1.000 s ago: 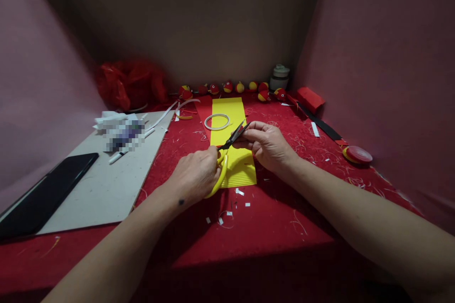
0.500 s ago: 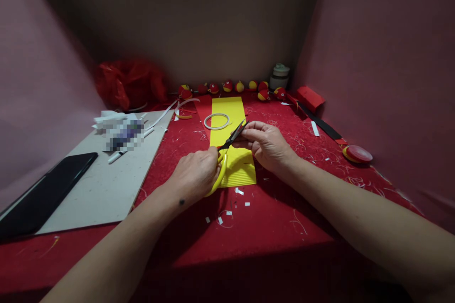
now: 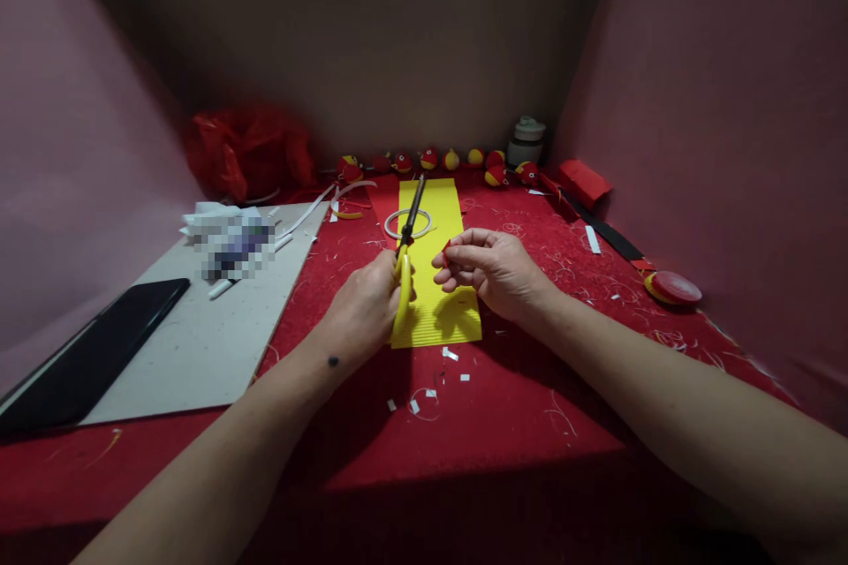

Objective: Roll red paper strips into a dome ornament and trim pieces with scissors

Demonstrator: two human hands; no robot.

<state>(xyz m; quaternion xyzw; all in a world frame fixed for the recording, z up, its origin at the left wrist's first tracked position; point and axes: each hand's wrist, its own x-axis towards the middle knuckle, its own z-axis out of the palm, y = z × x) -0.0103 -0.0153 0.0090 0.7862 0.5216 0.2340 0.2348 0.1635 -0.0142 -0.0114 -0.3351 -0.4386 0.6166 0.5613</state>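
Observation:
My left hand (image 3: pixel 367 300) grips a pair of scissors (image 3: pixel 404 282) by its yellow handles, the dark blades together and pointing away from me. To its right, my right hand (image 3: pixel 490 269) pinches a small red piece (image 3: pixel 447 252) between thumb and fingers; its exact shape is too small to tell. Beneath both hands lies a strip of yellow corrugated paper (image 3: pixel 430 331). A roll of thin tape (image 3: pixel 388 228) rests on the strip, partly behind the scissors. Part of a red sheet (image 3: pixel 382 194) shows along the strip's left edge.
On the red cloth (image 3: pixel 530 424) lie white scraps and loose threads. A grey board (image 3: pixel 218 371) at left carries a black phone (image 3: pixel 99 344). Several red-and-yellow balls (image 3: pixel 428 159) line the back, near a jar (image 3: pixel 526 141), and a red plastic bag (image 3: pixel 248 150) sits back left.
The scissors have swung away from my right hand and now point forward, their blades closed. The red piece shows in my right fingers, which have stayed nearly in place.

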